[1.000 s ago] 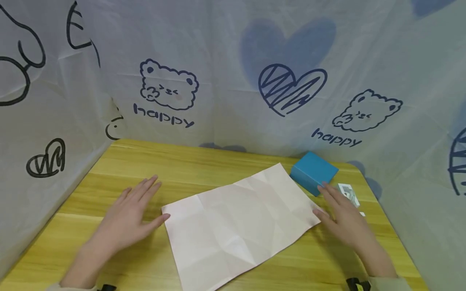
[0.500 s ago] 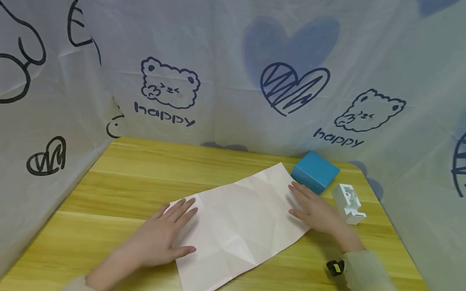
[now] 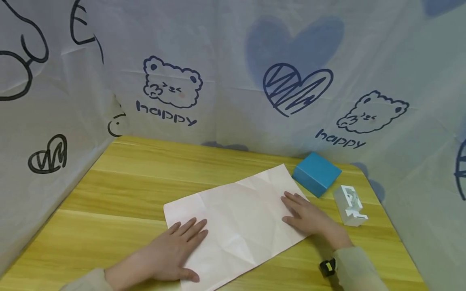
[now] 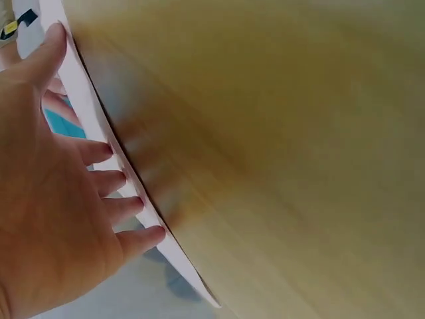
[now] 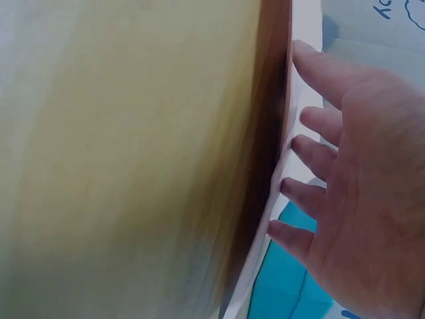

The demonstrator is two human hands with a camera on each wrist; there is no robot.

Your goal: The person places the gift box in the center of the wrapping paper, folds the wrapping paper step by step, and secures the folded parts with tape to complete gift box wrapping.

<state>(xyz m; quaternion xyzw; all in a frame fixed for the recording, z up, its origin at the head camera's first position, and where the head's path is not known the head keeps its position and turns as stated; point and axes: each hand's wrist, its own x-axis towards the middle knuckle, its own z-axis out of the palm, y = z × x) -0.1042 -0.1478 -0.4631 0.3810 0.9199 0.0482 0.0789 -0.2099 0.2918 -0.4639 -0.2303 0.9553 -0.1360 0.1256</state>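
Note:
A creased, pale pink sheet of paper (image 3: 240, 218) lies slantwise on the wooden table. My left hand (image 3: 171, 252) rests on its left part, fingers spread and straight, thumb toward the near edge. In the left wrist view the fingertips of the left hand (image 4: 66, 199) touch the paper (image 4: 93, 113). On the paper's right end, my right hand (image 3: 307, 218) lies with its fingers extended. The right wrist view has the fingertips of the right hand (image 5: 358, 179) right at the paper's surface (image 5: 307, 40). Neither hand grips anything.
A blue box (image 3: 316, 173) stands just beyond the paper's right end. To the right of the right hand is a white tape dispenser (image 3: 350, 205). The wooden table (image 3: 145, 165) is bordered by a printed curtain (image 3: 225, 81) at the back and sides.
Both hands have moved inward from beside the paper onto it. The left hand has also come nearer the front edge. The tape dispenser, partly hidden before, now shows fully.

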